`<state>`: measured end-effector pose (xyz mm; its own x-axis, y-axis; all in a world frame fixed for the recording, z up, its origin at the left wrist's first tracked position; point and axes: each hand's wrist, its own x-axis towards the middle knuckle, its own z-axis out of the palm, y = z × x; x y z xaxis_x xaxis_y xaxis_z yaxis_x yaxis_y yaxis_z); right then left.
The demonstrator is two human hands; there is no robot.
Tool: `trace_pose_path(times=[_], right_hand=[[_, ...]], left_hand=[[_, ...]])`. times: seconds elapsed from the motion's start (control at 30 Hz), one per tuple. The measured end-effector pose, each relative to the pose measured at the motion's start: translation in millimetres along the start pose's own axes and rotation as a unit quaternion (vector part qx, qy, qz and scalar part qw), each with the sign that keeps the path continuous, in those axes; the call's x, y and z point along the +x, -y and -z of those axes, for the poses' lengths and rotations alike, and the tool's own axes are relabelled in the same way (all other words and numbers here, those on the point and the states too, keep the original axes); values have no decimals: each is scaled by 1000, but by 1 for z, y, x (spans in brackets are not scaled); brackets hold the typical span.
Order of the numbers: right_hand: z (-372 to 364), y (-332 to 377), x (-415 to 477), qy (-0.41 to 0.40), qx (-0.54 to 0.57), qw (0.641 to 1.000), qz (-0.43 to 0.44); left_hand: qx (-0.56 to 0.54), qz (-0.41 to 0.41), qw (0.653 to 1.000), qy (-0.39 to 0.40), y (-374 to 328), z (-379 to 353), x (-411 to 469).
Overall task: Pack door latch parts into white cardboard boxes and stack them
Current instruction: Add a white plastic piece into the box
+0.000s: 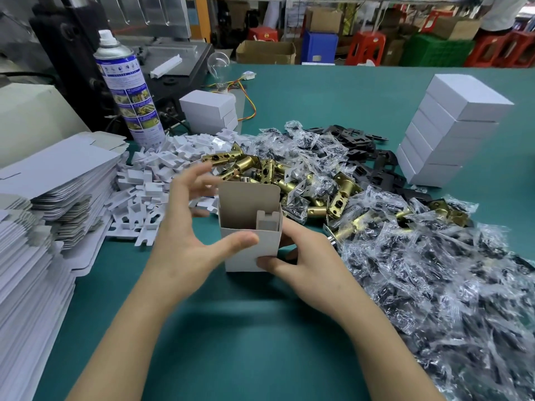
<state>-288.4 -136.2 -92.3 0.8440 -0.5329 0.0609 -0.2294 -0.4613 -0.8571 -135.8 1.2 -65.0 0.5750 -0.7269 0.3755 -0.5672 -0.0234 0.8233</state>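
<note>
- I hold the open white box [252,253] upright at the middle of the green table [260,328], its top flap standing straight up and showing a dull grey-brown inner face.
- Inside it, against the right wall, sits a folded cardboard insert [267,221]; I cannot see anything else in the box.
- My right hand [312,256] grips the box low down, thumb on the front face and fingers wrapped round its right side.
- My left hand [185,235] is spread apart: the thumb lies flat on the front wall near the rim, while the fingers fan out, blurred, behind the flap and clamp on nothing.
- Just behind the box lies a heap of brass latches [289,175], shiny tubes with flat plates.
- To my right spreads a big drift of plastic bags [434,270], crinkled and clear, with small dark parts inside.
- Beyond them lie flat black plates [364,157] with cut-outs.
- To my left are loose white inserts [156,175], notched and flat, in a pile.
- Further left are tall stacks of flattened box blanks [58,175], white faces with grey edges.
- Closed white boxes form a stack [451,131] at far right, and a smaller stack [211,111] stands near the spray can [127,88].
</note>
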Motion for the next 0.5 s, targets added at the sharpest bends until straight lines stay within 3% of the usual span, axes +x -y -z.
trace_pose_path(times=[0.07,0.13,0.3,0.5], right_hand=[[1,1,0,-1,8,1000,5],[2,1,0,-3,27,1000,8],[4,3,-2,6,55,998,0],[5,6,-2,-11,76,997,7]], left_hand=[[-70,49,993,76,12,-4,0],[-87,59,990,99,19,-13,-3],[-143,106,983,35,25,-30,-7],[-130,83,988,20,26,-29,-6]])
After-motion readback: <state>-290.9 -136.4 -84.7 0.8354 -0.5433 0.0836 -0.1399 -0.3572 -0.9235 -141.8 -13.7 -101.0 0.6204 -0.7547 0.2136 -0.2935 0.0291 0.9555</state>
